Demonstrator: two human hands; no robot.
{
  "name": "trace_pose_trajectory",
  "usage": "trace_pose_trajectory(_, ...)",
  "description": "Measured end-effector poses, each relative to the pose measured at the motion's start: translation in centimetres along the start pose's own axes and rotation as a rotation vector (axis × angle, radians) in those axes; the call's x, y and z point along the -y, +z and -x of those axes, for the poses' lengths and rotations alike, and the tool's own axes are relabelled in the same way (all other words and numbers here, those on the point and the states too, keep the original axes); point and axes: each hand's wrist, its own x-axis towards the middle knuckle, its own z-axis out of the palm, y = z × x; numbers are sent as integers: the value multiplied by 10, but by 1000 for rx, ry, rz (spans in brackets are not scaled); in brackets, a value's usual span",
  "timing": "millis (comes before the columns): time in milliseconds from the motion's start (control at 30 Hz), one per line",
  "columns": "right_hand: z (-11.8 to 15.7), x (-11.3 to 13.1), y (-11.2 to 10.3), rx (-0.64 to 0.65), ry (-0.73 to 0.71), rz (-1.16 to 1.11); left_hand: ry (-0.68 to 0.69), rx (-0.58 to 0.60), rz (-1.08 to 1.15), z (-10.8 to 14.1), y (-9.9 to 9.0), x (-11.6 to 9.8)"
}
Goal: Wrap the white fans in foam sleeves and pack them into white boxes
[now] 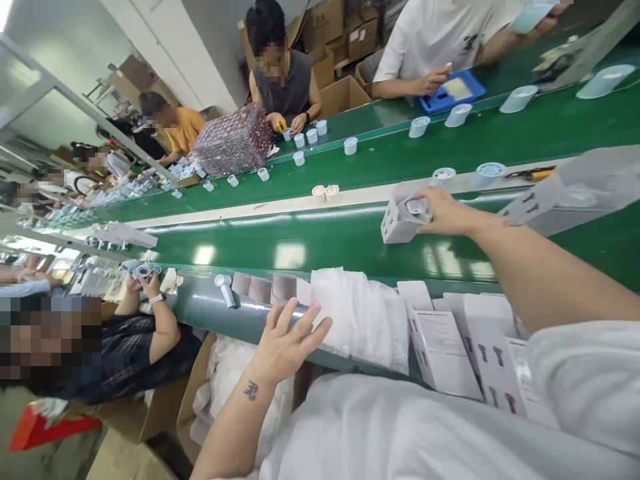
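White shirt front (400, 440) lies below the left hand (287, 343), open beside white plastic bags (357, 320); right hand (447, 212) grips a white carton (404, 219) above the green conveyor belt (320, 243).

Your room is bright. White light comes from a ceiling lamp (4, 13) in the top left corner. You can see shiny white spots of glare on the green belt (290, 255). The shadows are soft. Near the edges, things look bent and stretched, but most of your picture is sharp.
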Motion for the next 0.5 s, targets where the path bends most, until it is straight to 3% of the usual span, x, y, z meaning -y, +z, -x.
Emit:
trace_pose_trajectory(133, 17, 22, -26, 190, 26, 234, -131, 6, 14, 21, -2, -21)
trace_pose_trajectory(267, 64, 72, -30, 367, -290, 161, -399, -83, 164, 68, 17, -47)
trace_pose_trajectory(333, 99, 105, -18, 549, -447, 27, -628, -139, 263, 101, 38, -57)
trace_pose_trajectory(400, 135, 138, 3, 788, -518, -86, -902, -118, 355, 133, 61, -53)
trace_pose_trajectory(500, 182, 182, 52, 1120, -478, -191, -1414, 43, 411, 169, 94, -7)
